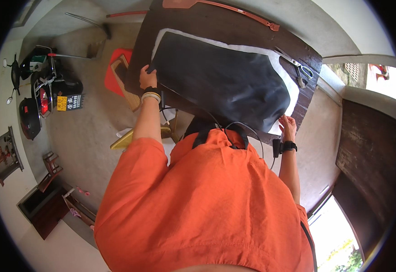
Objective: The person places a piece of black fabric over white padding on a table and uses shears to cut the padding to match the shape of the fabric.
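Note:
A smooth black sheet [220,68], like leather or vinyl, lies over a white soft sheet [282,68] on a dark brown wooden table [139,45]. The white border shows along the far and right edges. My left hand [148,78] has its fingers closed on the black sheet's left edge. At the near right corner, my right hand [288,128] pinches the black sheet's edge, beside the white layer; its fingertips are partly hidden. Slight creases run across the black sheet near this hand. Scissors [298,65] with pale handles rest at the table's right side.
An orange plastic tool with a long handle [239,10] lies along the table's far edge. Left of the table stand a red stool [112,81] with a woven tan piece [127,88] against it and, farther off, a parked motorcycle [44,90]. Black cables [248,124] hang near my waist.

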Tool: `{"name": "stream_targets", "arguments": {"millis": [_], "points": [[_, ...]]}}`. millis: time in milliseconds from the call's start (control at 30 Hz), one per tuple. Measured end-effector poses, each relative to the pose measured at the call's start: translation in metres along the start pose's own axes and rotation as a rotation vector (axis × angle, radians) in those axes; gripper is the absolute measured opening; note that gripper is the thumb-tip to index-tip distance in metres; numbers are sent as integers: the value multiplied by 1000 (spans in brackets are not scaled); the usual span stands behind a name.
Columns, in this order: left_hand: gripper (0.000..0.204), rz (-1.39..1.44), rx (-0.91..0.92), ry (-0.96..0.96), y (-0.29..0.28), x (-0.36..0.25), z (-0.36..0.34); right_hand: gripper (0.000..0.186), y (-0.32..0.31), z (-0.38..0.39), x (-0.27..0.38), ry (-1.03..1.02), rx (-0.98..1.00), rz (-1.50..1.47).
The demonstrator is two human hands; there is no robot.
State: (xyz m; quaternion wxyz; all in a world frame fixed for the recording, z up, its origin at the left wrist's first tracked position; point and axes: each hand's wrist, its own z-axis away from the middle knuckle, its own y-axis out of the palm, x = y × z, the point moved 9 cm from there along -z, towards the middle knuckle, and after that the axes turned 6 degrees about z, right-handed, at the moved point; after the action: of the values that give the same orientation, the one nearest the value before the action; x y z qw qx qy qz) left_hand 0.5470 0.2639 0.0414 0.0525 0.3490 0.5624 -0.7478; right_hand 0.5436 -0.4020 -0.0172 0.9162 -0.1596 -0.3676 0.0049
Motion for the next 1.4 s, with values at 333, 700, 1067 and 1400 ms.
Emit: {"name": "stream_targets", "arguments": {"millis": [333,700,1067,1400], "points": [[44,142,96,139,25,31,-31,33,15,6,0,42,96,115],[44,96,176,92,43,29,-27,42,18,22,-12,198,165,124],[47,133,165,94,48,38,-39,18,7,20,-8,60,-15,-100],[45,72,200,59,34,12,-15,35,20,26,6,-16,238,142]]}}
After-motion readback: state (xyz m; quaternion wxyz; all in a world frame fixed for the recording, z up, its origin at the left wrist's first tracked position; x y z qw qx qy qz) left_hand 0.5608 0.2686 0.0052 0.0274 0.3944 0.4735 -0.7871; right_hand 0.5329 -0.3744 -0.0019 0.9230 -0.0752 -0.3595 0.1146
